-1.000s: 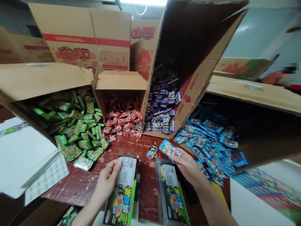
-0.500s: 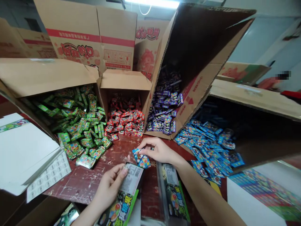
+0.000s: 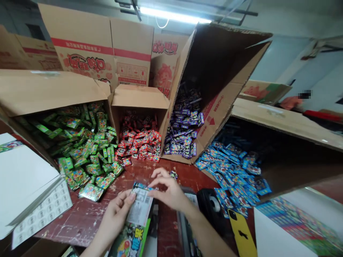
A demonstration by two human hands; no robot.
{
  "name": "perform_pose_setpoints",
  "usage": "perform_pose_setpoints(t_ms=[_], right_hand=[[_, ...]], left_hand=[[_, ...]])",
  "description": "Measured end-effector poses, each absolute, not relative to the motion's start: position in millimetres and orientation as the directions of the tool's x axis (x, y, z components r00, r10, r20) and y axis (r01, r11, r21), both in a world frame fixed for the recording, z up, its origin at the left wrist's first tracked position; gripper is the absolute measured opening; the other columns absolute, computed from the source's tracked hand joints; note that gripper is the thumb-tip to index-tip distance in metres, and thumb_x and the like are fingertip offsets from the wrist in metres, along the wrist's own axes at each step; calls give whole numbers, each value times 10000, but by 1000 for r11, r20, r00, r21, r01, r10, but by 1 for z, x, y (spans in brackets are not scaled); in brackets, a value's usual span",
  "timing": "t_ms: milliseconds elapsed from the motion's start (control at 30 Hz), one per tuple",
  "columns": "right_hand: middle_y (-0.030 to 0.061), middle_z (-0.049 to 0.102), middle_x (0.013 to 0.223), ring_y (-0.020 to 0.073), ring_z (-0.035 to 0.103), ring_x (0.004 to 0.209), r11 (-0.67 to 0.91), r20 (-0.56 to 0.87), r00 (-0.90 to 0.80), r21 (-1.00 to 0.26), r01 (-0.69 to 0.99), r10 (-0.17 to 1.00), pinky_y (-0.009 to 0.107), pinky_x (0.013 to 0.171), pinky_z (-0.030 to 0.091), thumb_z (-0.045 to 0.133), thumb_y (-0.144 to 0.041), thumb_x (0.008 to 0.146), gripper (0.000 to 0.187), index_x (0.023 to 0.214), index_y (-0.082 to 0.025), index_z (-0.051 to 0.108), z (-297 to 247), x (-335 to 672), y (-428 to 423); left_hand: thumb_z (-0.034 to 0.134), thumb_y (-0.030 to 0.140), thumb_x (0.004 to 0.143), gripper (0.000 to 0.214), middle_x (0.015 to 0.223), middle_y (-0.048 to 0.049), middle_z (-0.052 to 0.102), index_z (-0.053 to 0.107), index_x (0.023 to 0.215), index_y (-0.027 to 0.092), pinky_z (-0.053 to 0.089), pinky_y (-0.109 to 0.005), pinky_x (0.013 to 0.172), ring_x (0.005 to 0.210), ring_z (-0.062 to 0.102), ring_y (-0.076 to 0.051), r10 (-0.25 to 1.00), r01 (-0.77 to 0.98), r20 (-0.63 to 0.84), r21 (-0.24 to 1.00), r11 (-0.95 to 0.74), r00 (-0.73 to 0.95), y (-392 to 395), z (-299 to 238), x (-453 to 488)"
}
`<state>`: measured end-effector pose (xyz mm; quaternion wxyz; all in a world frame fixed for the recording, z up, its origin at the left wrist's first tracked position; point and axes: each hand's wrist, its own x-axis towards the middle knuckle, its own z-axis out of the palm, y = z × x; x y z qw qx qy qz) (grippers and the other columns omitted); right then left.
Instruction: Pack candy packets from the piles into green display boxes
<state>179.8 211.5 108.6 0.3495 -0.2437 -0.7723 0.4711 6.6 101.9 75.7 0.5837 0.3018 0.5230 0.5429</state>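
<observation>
My left hand (image 3: 118,210) is closed on the upper left edge of a black and green printed candy bag (image 3: 131,233), its thumb on the white barcode label. At the bag's top edge a blue candy packet (image 3: 139,185) shows, mostly hidden behind the label side. My right hand (image 3: 168,192) has its fingers apart, the thumb touching the bag's top right corner and the index fingertip beside the blue packet. Under my right forearm lies another bag in a clear plastic holder (image 3: 182,217), partly hidden.
Open cartons hold green (image 3: 99,150), red (image 3: 142,142), purple (image 3: 183,132) and blue packets (image 3: 233,171). A black tape dispenser (image 3: 211,205) and a yellow phone (image 3: 242,232) lie right. White card sheets (image 3: 26,182) and a sticker sheet (image 3: 45,214) lie left. A person (image 3: 292,102) is behind.
My right hand has moved left and down to the bag's top, and the blue packet it held now sits mostly behind the bag's edge. Its fingers have spread. The view has tilted up slightly.
</observation>
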Motion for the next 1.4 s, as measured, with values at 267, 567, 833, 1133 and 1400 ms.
perform_pose_setpoints(t_ms=[267, 567, 833, 1133, 1400], right_hand=[[90, 591, 1067, 235, 581, 993, 285, 213, -615, -958, 21, 759, 355, 872, 451, 672, -487, 862, 298, 889, -190, 693, 86, 187, 192], [68, 591, 1111, 235, 576, 1032, 330, 119, -713, -929, 165, 691, 343, 871, 468, 681, -381, 853, 175, 902, -212, 679, 58, 209, 210], [155, 506, 1256, 444, 325, 1281, 105, 28, -165, -871, 480, 986, 602, 1058, 234, 875, -190, 444, 801, 1182, -191, 564, -11, 240, 275], [92, 458, 1364, 297, 511, 1205, -59, 92, -497, -959, -278, 863, 439, 988, 431, 787, -501, 663, 982, 1452, -352, 223, 46, 234, 231], [63, 474, 1370, 329, 445, 1243, -252, 25, -510, -848, -466, 860, 457, 955, 451, 847, -378, 668, 674, 1270, -312, 551, 42, 243, 206]], left_hand=[[696, 510, 765, 387, 792, -33, 725, 700, 982, 190, 486, -233, 589, 657, 622, -165, 938, -419, -330, 870, 258, -107, 98, 54, 7], [709, 517, 746, 383, 712, -6, 715, 698, 920, 177, 466, -216, 550, 591, 608, -149, 928, -439, -356, 854, 278, -104, 95, 56, 15], [749, 551, 684, 436, 724, 16, 724, 650, 928, 203, 502, -214, 570, 610, 643, -151, 902, -451, -396, 846, 285, -173, 100, 71, -3], [684, 504, 783, 347, 782, 14, 731, 649, 968, 213, 504, -217, 607, 645, 645, -145, 918, -443, -362, 858, 259, -164, 96, 59, -16], [630, 480, 832, 353, 796, -4, 707, 643, 1044, 199, 472, -212, 602, 660, 595, -147, 954, -256, -219, 953, 165, -203, 102, 53, -9]])
